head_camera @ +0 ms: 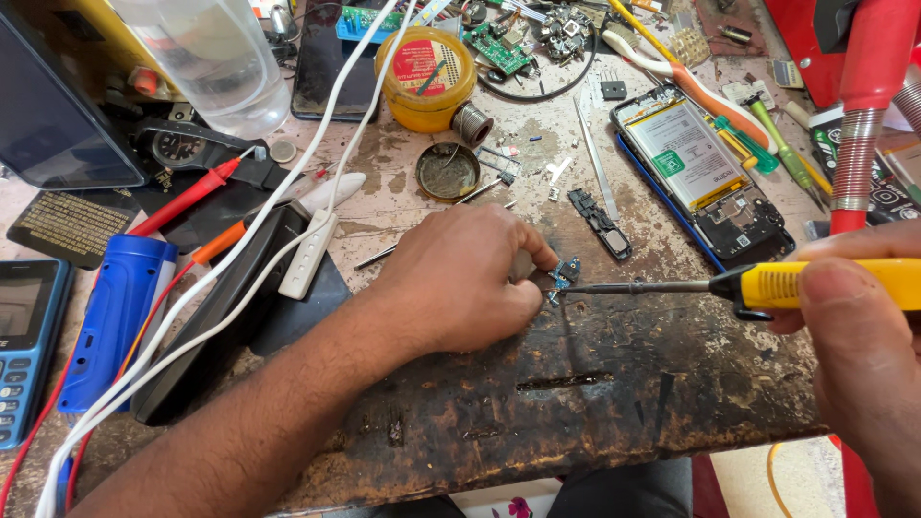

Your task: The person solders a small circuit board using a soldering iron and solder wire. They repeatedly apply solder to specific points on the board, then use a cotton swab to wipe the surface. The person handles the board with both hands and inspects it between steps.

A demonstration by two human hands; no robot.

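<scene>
My left hand [460,283] rests on the worn wooden bench [595,384] and pinches a small blue circuit board [566,271] between thumb and fingers. My right hand [859,331] grips a yellow-handled soldering iron [796,285] at the right edge. Its thin metal tip [576,288] reaches left and touches the small board. An opened phone [705,182] with its battery showing lies behind the iron.
A yellow tin of flux [425,77], a solder spool [471,123] and a small round lid [447,171] stand behind my left hand. Tweezers [597,163], screwdrivers [777,144], white cables [288,206], a blue torch [115,317] and a keypad phone [24,336] lie around.
</scene>
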